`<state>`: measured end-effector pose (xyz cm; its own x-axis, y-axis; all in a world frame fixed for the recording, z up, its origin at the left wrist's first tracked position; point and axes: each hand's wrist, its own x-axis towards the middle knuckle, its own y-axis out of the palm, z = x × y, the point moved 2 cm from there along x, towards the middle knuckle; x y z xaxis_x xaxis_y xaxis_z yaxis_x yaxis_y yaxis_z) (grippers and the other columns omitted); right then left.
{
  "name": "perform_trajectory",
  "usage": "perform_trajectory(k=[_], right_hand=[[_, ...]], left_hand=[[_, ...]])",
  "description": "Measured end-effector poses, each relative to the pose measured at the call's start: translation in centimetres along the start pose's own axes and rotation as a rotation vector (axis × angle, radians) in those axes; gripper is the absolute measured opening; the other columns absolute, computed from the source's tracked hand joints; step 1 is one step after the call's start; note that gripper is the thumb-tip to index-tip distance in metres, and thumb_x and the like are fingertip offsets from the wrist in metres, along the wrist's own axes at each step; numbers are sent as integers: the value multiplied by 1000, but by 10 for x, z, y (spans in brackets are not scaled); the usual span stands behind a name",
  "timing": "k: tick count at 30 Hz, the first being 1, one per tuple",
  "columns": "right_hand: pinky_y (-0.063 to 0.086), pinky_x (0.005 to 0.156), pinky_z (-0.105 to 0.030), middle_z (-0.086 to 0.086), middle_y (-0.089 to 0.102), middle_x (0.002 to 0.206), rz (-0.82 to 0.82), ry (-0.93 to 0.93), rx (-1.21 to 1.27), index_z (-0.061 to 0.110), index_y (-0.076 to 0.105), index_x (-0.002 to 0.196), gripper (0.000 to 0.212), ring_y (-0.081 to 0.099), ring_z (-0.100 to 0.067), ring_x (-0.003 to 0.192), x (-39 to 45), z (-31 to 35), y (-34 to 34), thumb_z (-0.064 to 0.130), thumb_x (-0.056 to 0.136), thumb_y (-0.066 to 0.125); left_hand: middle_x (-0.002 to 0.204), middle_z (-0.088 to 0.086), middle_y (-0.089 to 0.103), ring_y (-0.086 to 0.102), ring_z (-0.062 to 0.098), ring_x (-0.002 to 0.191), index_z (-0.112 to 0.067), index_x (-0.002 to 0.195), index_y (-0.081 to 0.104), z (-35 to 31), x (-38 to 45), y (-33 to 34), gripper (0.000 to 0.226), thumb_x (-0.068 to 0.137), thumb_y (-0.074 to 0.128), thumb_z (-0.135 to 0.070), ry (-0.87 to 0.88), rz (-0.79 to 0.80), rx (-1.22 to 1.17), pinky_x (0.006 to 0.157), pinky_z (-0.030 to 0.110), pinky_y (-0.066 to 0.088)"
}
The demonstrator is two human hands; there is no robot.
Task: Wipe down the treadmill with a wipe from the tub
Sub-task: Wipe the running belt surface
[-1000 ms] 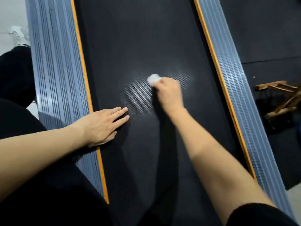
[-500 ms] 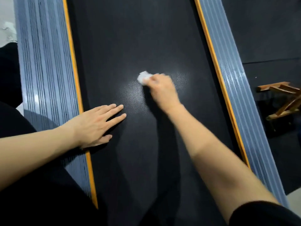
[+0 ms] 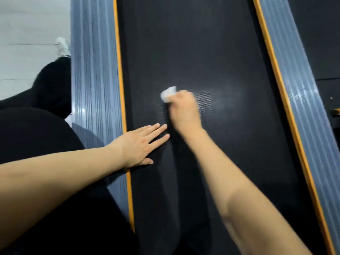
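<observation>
The treadmill's black belt (image 3: 193,43) runs up the middle of the head view, between grey ribbed side rails with orange edges. My right hand (image 3: 184,109) grips a small bunched white wipe (image 3: 168,93) and presses it on the belt near its centre. A damp shiny patch (image 3: 219,100) lies just right of that hand. My left hand (image 3: 141,144) rests flat on the belt by the left orange edge, fingers straight and spread. The tub is out of view.
The left grey rail (image 3: 92,89) and right grey rail (image 3: 309,111) flank the belt. A black-clad leg (image 3: 36,135) and a white shoe (image 3: 63,46) sit left of the treadmill on pale floor. Dark mat lies at the right, with a wooden piece (image 3: 335,112) at the edge.
My right hand has slid the wipe leftward across the belt, leaving a damp sheen to its right. The camera view shifted right. My left hand stays flat on the belt.
</observation>
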<state>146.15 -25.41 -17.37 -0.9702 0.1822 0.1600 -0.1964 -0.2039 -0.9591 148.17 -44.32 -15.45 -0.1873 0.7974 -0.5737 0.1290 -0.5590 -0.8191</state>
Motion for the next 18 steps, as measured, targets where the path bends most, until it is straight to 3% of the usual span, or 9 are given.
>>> perform_trajectory(k=[3, 5, 6, 8, 11, 13, 15, 18], right_hand=[[43, 59, -37, -8, 62, 80, 59, -437, 175, 18, 77, 98, 39, 58, -33, 69, -4, 73, 17, 5, 74, 50], [44, 58, -37, -4, 65, 84, 94, -628, 107, 25, 78, 99, 41, 60, -31, 70, 3, 55, 4, 10, 76, 48], [47, 56, -37, -4, 66, 83, 77, -627, 10, 28, 76, 101, 43, 61, -32, 70, 9, 29, -2, 13, 76, 46], [50, 57, -42, -9, 65, 83, 38, -331, -193, 28, 74, 105, 44, 62, -36, 72, 24, -39, -19, 12, 75, 45], [48, 74, -47, -21, 61, 95, 70, 341, -298, 11, 74, 100, 34, 58, -42, 88, 20, -128, -53, 3, 81, 47], [47, 76, -48, -26, 60, 99, 106, 480, -281, 4, 72, 99, 30, 57, -44, 92, 19, -116, -53, 1, 82, 47], [51, 65, -48, -27, 61, 87, 87, 222, -117, 4, 73, 95, 35, 59, -45, 78, 21, -52, -36, 0, 72, 47], [48, 63, -39, -12, 63, 84, 174, -452, 119, 17, 75, 104, 44, 55, -35, 71, -4, 40, -2, 6, 75, 45]], left_hand=[[169, 18, 0, 0, 33, 156, -12, 160, -11, -2, -2, -2, 79, 107, 28, -55, -11, 36, -8, 125, 42, -3], [168, 18, -11, -3, 31, 157, -12, 159, -19, 0, -7, 1, 82, 107, 31, -52, 6, 4, -8, 127, 41, -1], [167, 18, -18, -6, 31, 157, -12, 158, -22, 2, -8, 3, 83, 107, 31, -51, 20, -9, 12, 128, 41, 1], [166, 16, -24, -10, 30, 157, -13, 158, -22, 4, -9, 4, 83, 107, 32, -51, 36, -13, 25, 128, 42, 5], [166, 14, -25, -12, 29, 156, -14, 159, -20, 3, -9, 6, 85, 107, 36, -50, 29, -20, 5, 127, 42, 8], [166, 13, -25, -12, 29, 156, -15, 159, -21, 3, -10, 5, 84, 107, 36, -50, 36, -29, -9, 127, 42, 8], [166, 13, -25, -12, 29, 157, -15, 159, -20, 3, -10, 2, 84, 107, 36, -49, 37, -25, -6, 128, 41, 7], [169, 11, -14, -5, 31, 157, -18, 160, -17, 6, -10, 4, 86, 105, 43, -45, 18, -19, -45, 127, 43, 8]])
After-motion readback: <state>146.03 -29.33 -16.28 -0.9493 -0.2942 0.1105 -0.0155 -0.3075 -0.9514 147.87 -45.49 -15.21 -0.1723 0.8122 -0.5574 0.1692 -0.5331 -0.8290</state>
